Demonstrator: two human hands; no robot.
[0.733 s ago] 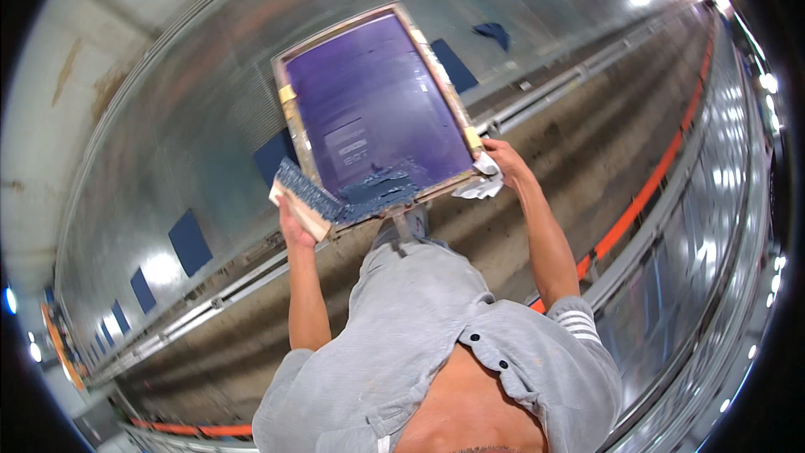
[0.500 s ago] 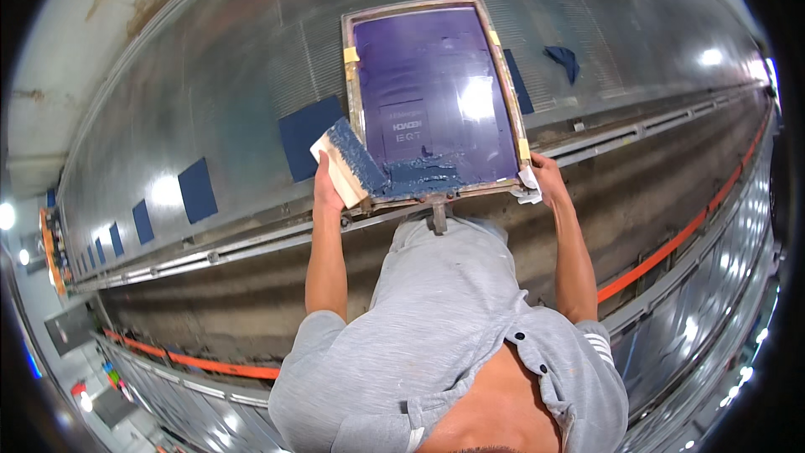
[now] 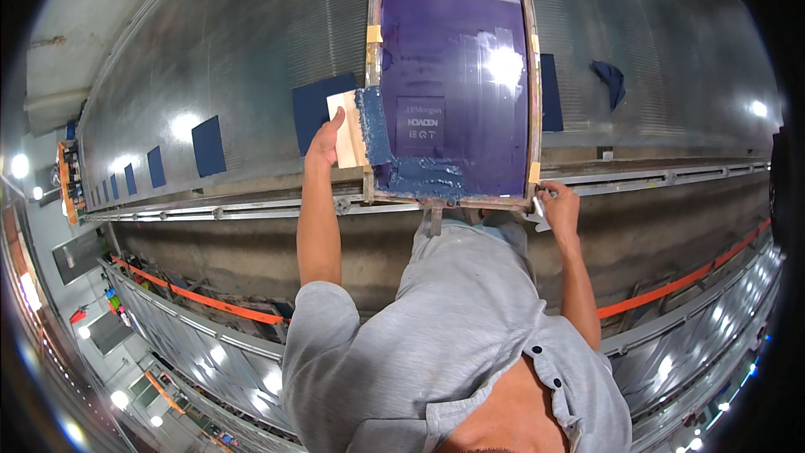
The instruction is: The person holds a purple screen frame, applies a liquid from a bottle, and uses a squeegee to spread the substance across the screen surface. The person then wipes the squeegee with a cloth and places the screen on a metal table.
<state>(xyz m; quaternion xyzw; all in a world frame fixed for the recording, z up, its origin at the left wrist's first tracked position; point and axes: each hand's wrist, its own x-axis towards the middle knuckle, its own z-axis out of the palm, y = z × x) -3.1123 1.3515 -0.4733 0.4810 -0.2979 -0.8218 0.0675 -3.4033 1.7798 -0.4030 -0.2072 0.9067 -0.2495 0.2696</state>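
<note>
My left hand (image 3: pixel 325 144) grips the pale wooden handle of a squeegee (image 3: pixel 345 134). Its far edge is coated in thick dark blue ink, and it leans over the left rail of a screen printing frame (image 3: pixel 532 92). Purple mesh (image 3: pixel 453 59) fills the frame, with lettering in a rectangle at lower left. A ridge of blue ink (image 3: pixel 423 176) lies along the near end of the mesh. At the frame's near right corner, my right hand (image 3: pixel 563 205) has its fingers closed on a crumpled white scrap (image 3: pixel 539 216), whose material I cannot make out.
Dark blue fabric panels (image 3: pixel 208 147) lie in a row on the long grey table (image 3: pixel 260 59), one partly under the frame. A crumpled blue piece (image 3: pixel 610 84) lies to the right. A metal rail (image 3: pixel 277 208) edges the table; an orange bar (image 3: pixel 671 285) runs behind me.
My left hand has moved the squeegee away from me along the frame's left rail and turned it more in line with that rail. The whole view has shifted and rotated slightly.
</note>
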